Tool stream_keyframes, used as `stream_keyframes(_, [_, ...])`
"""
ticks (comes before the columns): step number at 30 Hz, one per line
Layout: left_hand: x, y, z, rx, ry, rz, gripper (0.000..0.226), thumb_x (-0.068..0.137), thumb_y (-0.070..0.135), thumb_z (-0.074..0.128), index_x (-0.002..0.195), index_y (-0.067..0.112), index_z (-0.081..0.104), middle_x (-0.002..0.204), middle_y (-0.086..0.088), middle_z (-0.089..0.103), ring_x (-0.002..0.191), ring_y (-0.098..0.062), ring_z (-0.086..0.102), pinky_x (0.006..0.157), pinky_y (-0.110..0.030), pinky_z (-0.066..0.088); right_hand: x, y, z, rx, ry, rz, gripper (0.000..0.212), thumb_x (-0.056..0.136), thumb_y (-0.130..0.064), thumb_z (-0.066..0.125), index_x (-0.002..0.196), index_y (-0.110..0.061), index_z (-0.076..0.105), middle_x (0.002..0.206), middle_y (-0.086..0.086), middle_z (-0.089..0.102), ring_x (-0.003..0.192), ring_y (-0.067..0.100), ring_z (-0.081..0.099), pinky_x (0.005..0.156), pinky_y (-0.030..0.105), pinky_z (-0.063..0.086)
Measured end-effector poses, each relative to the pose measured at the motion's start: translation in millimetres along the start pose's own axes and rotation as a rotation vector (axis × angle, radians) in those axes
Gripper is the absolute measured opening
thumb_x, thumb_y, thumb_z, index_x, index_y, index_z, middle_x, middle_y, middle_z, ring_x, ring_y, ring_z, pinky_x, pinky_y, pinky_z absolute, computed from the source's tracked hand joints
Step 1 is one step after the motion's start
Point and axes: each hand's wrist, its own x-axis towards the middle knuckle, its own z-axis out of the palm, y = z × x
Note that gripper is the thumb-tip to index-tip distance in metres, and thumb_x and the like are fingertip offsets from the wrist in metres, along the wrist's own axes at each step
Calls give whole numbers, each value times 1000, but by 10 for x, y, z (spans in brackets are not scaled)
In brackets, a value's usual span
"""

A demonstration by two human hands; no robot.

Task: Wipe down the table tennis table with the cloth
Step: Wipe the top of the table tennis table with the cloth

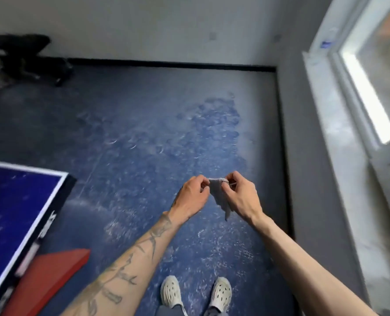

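A small grey cloth [220,197] hangs in the air in front of me, over the floor. My left hand [192,196] pinches its upper left edge and my right hand [240,196] pinches its upper right edge, so the top edge stretches between them. The rest of the cloth droops down to a point. The table tennis table [11,213], dark blue with a white border line, shows only one corner at the lower left, well apart from both hands.
A red slanted panel [52,277] sits under the table's corner. The worn blue floor [155,137] spreads ahead. A grey wall and window sill [340,156] run along the right. A dark bundle [27,58] lies at the far left wall. My feet wear pale clogs [196,293].
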Motion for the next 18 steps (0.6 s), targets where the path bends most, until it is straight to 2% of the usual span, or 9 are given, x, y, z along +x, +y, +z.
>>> stream_keyframes(2, [-168, -309, -310, -13, 68, -59, 19, 101, 15, 60, 117, 10, 68, 115, -11, 68, 106, -27, 66, 93, -35, 50, -16, -291, 352, -19, -79, -54, 11, 98, -27, 66, 89, -22, 62, 72, -9, 68, 69, 4, 63, 68, 32, 41])
stream_keyframes(5, [-441, -799, -764, -32, 152, -133, 19, 101, 14, 60, 117, 9, 68, 116, -12, 69, 108, -29, 66, 94, -36, 50, -83, -728, 903, -41, -190, -116, 13, 99, -27, 66, 93, -15, 65, 79, 2, 72, 77, 25, 66, 74, 39, 51])
stream_keyframes(7, [-628, -1136, -1059, -49, 193, -171, 18, 101, 12, 60, 117, 7, 67, 117, -14, 68, 108, -30, 66, 96, -37, 50, -144, -1016, 1282, -61, -247, -165, 15, 100, -26, 67, 95, -12, 66, 81, 6, 73, 79, 29, 67, 75, 43, 52])
stream_keyframes(18, [-1571, -2906, -2534, -131, 406, -384, 21, 103, 16, 59, 122, 9, 66, 120, -8, 71, 110, -25, 67, 91, -32, 51, -512, -2502, 3214, -118, -441, -352, 14, 99, -25, 67, 98, -11, 68, 87, 6, 73, 84, 30, 66, 76, 41, 52])
